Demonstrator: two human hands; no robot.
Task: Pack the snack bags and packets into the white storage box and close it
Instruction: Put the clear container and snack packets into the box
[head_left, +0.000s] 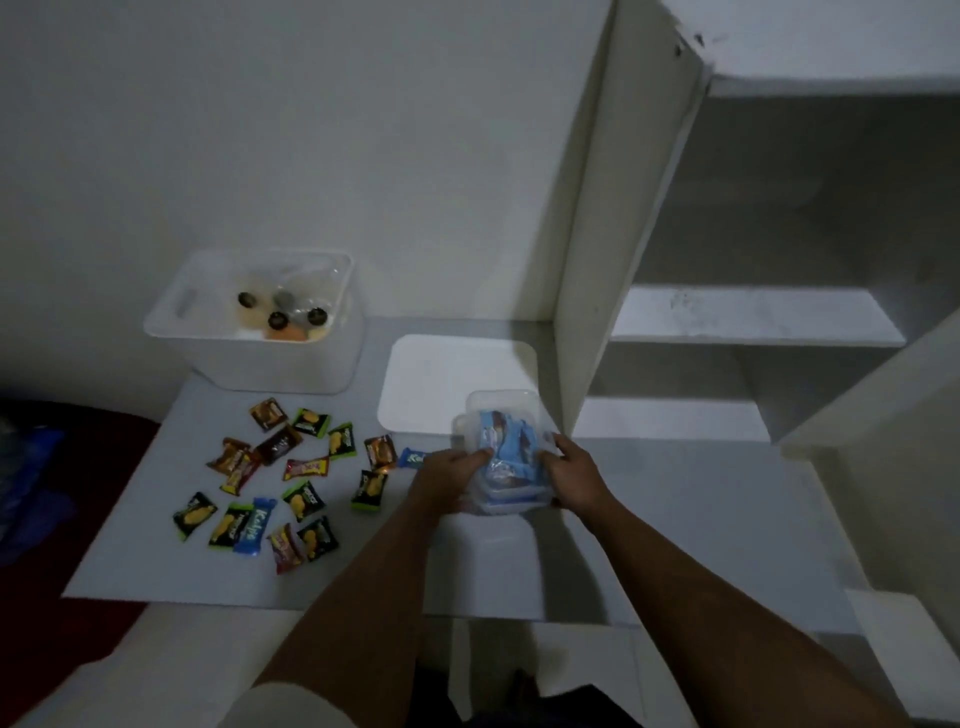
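A white storage box (218, 358) stands open at the back left of the grey table, with round-lidded jars inside. Its flat white lid (441, 374) lies to the right of it. Several small snack packets (270, 483) in green, orange, red and blue wrappers are scattered in front of the box. A clear plastic container (506, 415) filled with blue packets sits at the lid's near edge. My left hand (447, 480) grips the container's left side and my right hand (574, 475) grips its right side.
A tall white shelf unit (587, 260) with open shelves rises right of the lid, close to the container. A blue packet (413, 458) lies just left of my left hand. A dark red surface (78, 467) borders the table's left edge.
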